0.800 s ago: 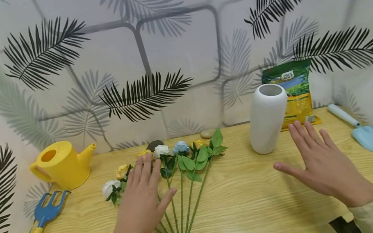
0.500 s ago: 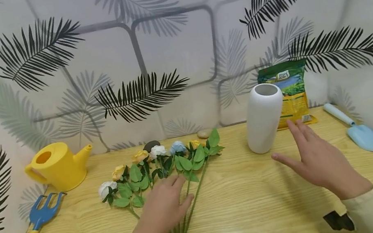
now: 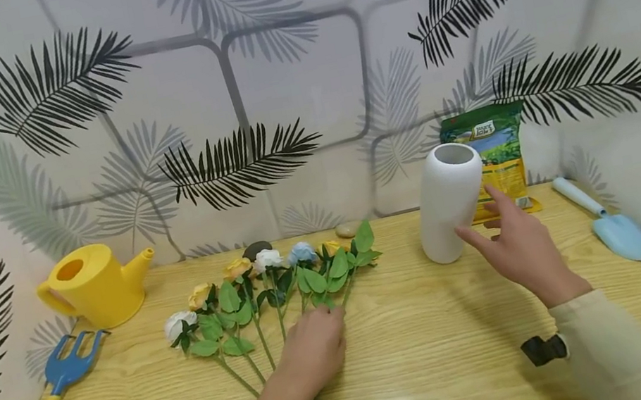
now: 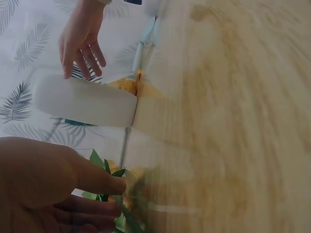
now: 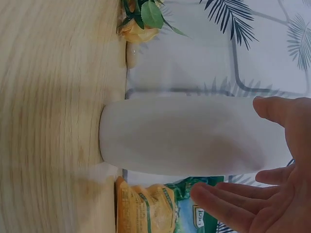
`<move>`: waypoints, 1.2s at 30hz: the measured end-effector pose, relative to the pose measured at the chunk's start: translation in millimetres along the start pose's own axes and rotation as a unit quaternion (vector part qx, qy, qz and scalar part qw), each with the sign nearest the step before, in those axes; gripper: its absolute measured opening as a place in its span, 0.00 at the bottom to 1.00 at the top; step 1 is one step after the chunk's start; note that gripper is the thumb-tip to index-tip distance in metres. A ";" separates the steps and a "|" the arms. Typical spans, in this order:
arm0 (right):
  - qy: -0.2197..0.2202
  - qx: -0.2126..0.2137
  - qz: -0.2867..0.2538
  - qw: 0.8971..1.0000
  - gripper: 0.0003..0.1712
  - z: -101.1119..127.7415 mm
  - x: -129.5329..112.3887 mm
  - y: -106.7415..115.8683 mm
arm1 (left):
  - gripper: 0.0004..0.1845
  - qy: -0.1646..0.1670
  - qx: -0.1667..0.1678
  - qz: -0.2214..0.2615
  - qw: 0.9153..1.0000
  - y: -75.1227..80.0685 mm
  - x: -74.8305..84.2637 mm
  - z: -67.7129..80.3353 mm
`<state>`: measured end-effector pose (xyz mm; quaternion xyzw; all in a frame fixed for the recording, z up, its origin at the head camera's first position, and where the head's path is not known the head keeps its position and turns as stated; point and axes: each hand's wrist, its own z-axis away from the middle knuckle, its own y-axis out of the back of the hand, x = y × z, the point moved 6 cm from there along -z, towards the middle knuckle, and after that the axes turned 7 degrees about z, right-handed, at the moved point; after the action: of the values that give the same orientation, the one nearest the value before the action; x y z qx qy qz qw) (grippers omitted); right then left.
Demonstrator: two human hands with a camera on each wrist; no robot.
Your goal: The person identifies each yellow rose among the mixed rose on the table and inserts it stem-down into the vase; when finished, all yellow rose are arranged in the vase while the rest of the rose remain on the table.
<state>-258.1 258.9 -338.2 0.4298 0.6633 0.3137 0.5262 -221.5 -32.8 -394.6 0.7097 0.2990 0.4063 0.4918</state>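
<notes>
Several artificial roses lie fanned out on the wooden table in the head view, with a white rose [image 3: 180, 327], a blue rose [image 3: 302, 253] and a yellow rose [image 3: 331, 247] among them. My left hand [image 3: 315, 345] is low over the stems, fingers curled, pinching the rightmost green stem [image 4: 127, 213] between thumb and fingers; the lower stems are partly hidden under it. Just right of a tall white vase [image 3: 449, 206], upright at the back right, is my right hand [image 3: 521, 250]. Its thumb and fingers are spread around the vase's side, holding nothing.
Behind the vase leans a green and yellow bag [image 3: 503, 160]. A blue trowel [image 3: 623, 236] lies at the right. On the left are a yellow watering can [image 3: 100, 285] and a blue hand fork [image 3: 69, 366]. A dark stone [image 3: 256, 249] and a pale stone [image 3: 348, 229] sit by the wall.
My left hand has come down and to the right from above the roses, and its fingers have curled onto a stem. My right hand has moved left, closer to the vase.
</notes>
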 end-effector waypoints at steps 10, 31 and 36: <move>-0.025 0.051 -0.038 0.998 0.49 -10.4 -3.3 -5.2 | 0.07 -0.006 0.009 -0.002 1.000 -8.1 1.6 -4.8; -0.040 0.080 -0.057 0.994 0.47 -11.0 -1.2 -4.8 | 0.18 -0.039 0.030 0.108 0.993 33.5 38.3 -41.1; -0.041 0.069 -0.070 0.994 0.48 -11.3 -3.1 -8.0 | 0.20 -0.029 0.037 0.187 0.981 64.8 46.9 -73.1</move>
<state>-270.8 253.1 -341.0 0.4299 0.6899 0.2121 0.5425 -260.5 17.3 -306.7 0.7824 0.1616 0.4589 0.3888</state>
